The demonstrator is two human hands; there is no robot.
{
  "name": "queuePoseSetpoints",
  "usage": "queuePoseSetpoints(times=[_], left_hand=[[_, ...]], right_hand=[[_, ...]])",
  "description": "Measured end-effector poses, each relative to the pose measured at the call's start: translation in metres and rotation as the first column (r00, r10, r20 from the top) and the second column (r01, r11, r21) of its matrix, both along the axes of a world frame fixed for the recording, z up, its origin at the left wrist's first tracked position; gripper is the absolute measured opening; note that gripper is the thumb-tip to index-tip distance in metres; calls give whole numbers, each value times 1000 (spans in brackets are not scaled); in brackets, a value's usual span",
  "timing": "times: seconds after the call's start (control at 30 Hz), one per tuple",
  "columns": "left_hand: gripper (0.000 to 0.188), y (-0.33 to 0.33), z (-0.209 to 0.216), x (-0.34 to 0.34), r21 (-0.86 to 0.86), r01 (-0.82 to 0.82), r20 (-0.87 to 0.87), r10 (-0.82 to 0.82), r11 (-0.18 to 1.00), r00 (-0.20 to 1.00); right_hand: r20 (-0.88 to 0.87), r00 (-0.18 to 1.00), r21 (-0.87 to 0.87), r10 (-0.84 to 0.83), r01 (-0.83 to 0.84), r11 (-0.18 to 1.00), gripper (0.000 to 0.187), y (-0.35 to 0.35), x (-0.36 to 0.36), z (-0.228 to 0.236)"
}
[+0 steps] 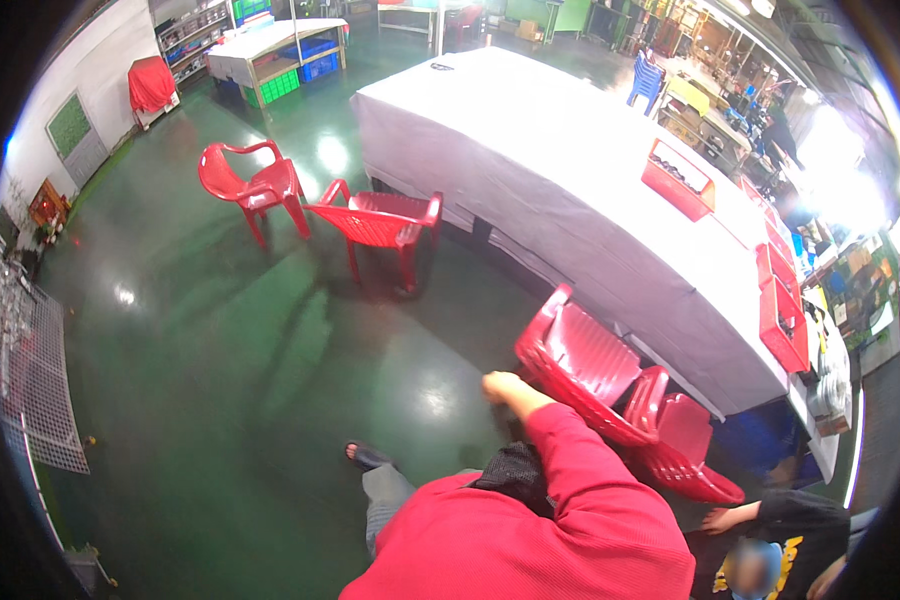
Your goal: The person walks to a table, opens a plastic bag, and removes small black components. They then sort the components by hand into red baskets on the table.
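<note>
My right hand, at the end of a red sleeve, reaches forward past my body. Its fingers look curled, but what they hold, if anything, is hidden. Just to its right stands a red plastic armchair; I cannot tell whether the hand touches it. A second red armchair sits close behind that one, along the table's side. My left hand is out of sight. A dark textured piece of cloth lies against my front, below the right forearm.
A long table with a white cover runs along the right, bearing red bins. Two more red armchairs stand ahead, one farther left, one by the table. At lower right a co-worker's hand is near the chairs. Green floor.
</note>
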State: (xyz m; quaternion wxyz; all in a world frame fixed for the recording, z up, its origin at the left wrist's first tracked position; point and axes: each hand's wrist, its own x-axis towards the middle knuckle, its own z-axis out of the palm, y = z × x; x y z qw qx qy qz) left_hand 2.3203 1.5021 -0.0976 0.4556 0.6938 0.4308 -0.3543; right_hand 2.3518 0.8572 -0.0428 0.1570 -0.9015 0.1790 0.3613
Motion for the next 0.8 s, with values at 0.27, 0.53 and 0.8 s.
queuePoseSetpoints(times=[0.27,0.53,0.8], left_hand=[[29,57,-20,398,-29,239,269,-223,970,937],[25,-205,56,703,37,597,596,-497,802,631],[18,-261,-17,790,-32,779,404,-704,627,584]], right_hand=[[-202,878,98,-433,458,883,30,70,18,-1],[-196,702,256,-685,711,655,38,95,155,-20],[-320,806,76,-498,546,834,36,-23,437,-68]])
